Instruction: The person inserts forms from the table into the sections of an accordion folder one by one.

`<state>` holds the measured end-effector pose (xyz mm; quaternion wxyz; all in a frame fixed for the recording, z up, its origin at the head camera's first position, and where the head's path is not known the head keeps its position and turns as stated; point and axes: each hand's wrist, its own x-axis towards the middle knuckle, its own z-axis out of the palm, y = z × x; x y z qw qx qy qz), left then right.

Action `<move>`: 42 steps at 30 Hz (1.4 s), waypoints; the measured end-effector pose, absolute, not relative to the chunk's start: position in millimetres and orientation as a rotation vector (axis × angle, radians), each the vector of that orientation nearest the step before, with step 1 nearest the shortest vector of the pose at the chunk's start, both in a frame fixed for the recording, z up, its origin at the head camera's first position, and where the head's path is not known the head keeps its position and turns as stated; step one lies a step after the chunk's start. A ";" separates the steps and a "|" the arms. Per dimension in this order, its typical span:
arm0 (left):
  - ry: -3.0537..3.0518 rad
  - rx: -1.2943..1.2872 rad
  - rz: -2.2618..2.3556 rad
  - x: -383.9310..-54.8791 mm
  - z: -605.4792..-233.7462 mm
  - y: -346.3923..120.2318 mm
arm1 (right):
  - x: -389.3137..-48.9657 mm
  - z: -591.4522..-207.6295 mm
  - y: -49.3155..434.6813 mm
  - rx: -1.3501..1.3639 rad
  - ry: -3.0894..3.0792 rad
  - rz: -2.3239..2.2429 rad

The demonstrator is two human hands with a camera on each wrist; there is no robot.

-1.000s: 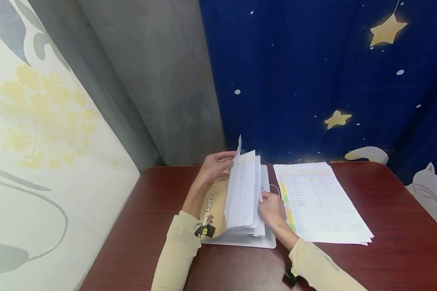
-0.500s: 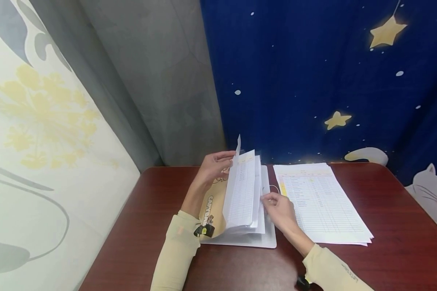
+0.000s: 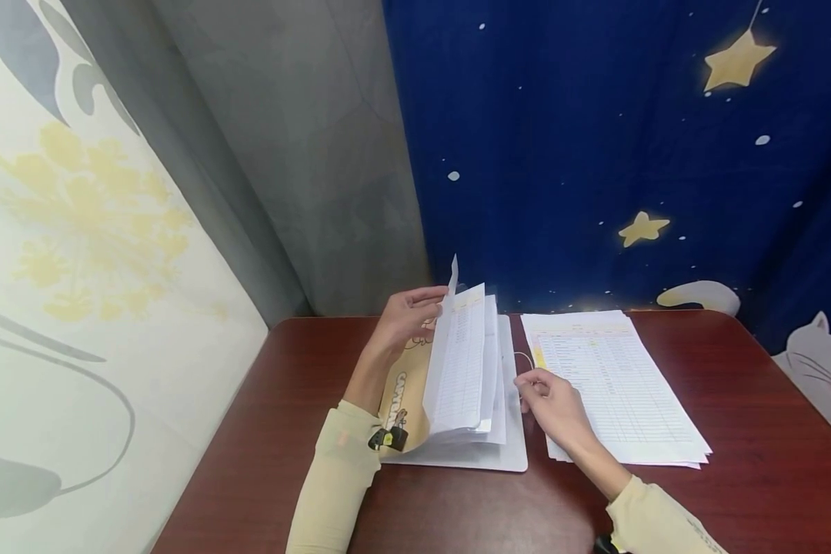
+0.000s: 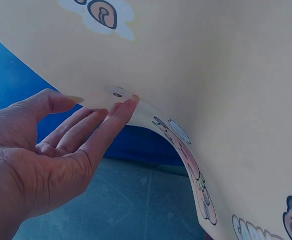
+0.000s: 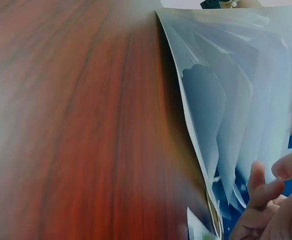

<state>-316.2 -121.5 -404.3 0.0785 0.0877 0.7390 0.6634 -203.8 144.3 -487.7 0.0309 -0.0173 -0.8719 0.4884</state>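
Note:
A clear-pocket folder point(image 3: 515, 454) with a cream cover bearing cartoon prints lies on the table. Its cover and several sleeves with printed sheets point(image 3: 457, 369) stand raised. My left hand point(image 3: 405, 319) touches the outer side of the cover near its upper edge. In the left wrist view, extended fingertips meet the cream cover point(image 4: 175, 55) and the thumb lies by its rim. My right hand point(image 3: 557, 404) hovers by the folder's right edge, near a thin white cord point(image 3: 525, 356). Loosely bent, its fingers hold nothing visible. The right wrist view shows parted translucent sleeves point(image 5: 240, 90) beside that hand.
A stack of printed table sheets point(image 3: 623, 392) with coloured strips lies right of the folder, partly under my right forearm. Blue and grey curtains point(image 3: 561, 192) hang behind the reddish-brown table point(image 3: 457, 508). A patterned white panel point(image 3: 111, 308) borders the left side.
My right hand has drawn away from the sleeve edges, moving right and slightly toward me. The left hand and the raised cover have hardly moved.

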 end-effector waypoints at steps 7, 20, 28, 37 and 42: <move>2.210 0.264 1.993 -316.8 -403.9 -122.4 | -193.5 -482.3 168.6 -0.060 -2.720 1.403; 2.226 0.262 1.999 -315.2 -406.1 -125.4 | -175.5 -470.3 224.2 -0.164 -2.735 1.182; 2.197 0.287 2.041 -316.0 -408.0 -125.5 | -171.1 -464.4 261.6 -0.202 -2.770 0.933; 2.195 0.277 2.052 -315.3 -407.6 -126.7 | -172.0 -467.6 297.6 -0.227 -2.933 0.786; 2.201 0.276 2.039 -315.0 -408.9 -127.0 | -174.0 -471.4 315.1 -0.282 -3.112 0.651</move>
